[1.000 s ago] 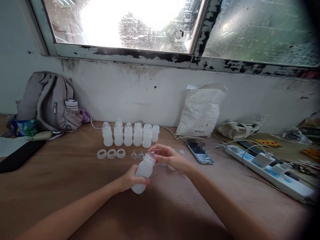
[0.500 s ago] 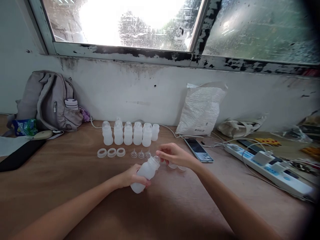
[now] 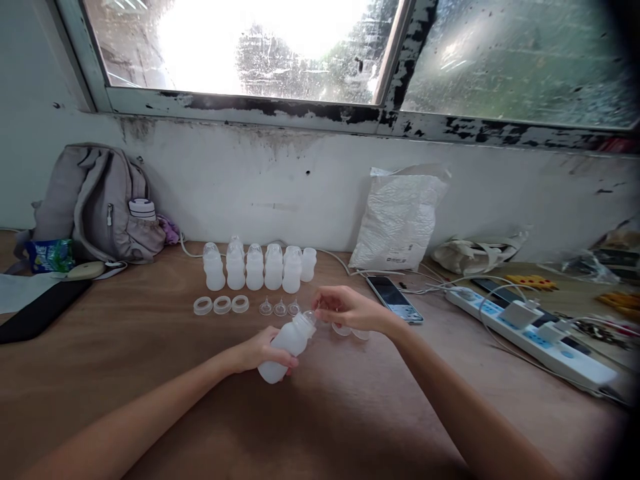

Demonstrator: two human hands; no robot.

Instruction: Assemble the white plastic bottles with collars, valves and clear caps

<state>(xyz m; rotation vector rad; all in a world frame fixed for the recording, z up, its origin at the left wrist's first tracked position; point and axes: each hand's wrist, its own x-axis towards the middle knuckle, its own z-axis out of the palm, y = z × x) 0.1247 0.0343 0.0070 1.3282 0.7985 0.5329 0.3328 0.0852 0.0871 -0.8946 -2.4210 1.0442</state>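
Observation:
My left hand [image 3: 260,350] is wrapped round the body of a frosted white baby bottle [image 3: 287,345], tilted with its neck up to the right. At that end my right hand [image 3: 345,309] pinches the clear nipple [image 3: 310,318] of the bottle, fingertips partly hiding it. Behind the hands lie several loose parts: white collar rings [image 3: 222,305] in a row and clear nipples [image 3: 280,307] standing tip up. Clear caps [image 3: 360,335] rest partly under my right hand. Farther back stand several frosted bottles [image 3: 255,270], most with clear domed caps on.
A phone [image 3: 396,300] lies right of my right hand, beside a white power strip [image 3: 530,340] with cables. A white plastic package [image 3: 400,217] leans on the wall. A grey backpack [image 3: 95,200] and a black flat case [image 3: 43,310] are at left.
Both hands and the bottle keep nearly the same pose. The right fingers stay at the bottle's top, and the whole view has shifted slightly.

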